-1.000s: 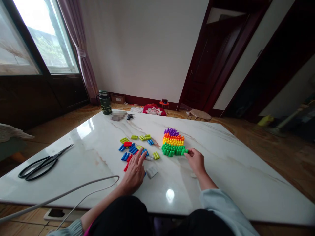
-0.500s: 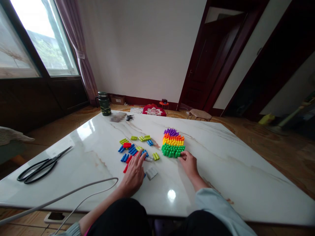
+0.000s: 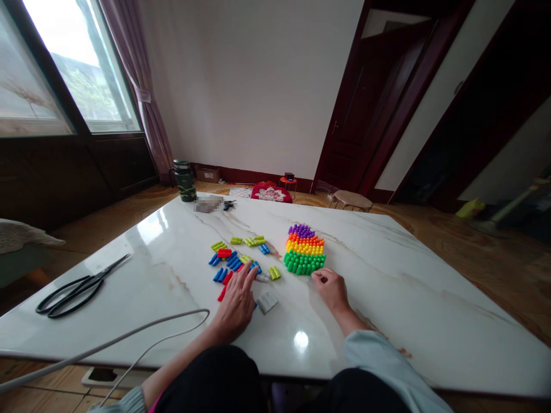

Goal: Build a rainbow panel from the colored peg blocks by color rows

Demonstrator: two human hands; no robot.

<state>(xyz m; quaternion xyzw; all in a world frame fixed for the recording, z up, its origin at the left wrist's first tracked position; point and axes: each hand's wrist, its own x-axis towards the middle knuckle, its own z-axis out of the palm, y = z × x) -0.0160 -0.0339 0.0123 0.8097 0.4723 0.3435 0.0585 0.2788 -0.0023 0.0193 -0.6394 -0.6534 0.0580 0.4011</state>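
My left hand (image 3: 236,298) rests palm down at the near edge of a loose spread of small plastic pieces, its fingers stretched out and slightly apart. Around its fingertips lie blue pieces (image 3: 234,263), a red piece (image 3: 224,252) and lime-green pieces (image 3: 274,273). To the right stands a tight block of small peg-like figures in coloured bands: purple (image 3: 301,230), orange (image 3: 305,240), yellow (image 3: 305,249) and green (image 3: 303,264). At the near right corner of the green band is my right hand (image 3: 332,289), fingers curled together; anything between them is hidden.
A small grey rectangular item (image 3: 267,302) lies right of my left hand. Black-handled scissors (image 3: 81,289) and a looped grey cable (image 3: 142,326) occupy the table's left side. At the far edge stand a camouflage flask (image 3: 185,182) and a small dark object (image 3: 229,205).
The view has shifted slightly. My right fingers have drawn a little away from the green band and curled in more. My left hand stays over the loose pieces.
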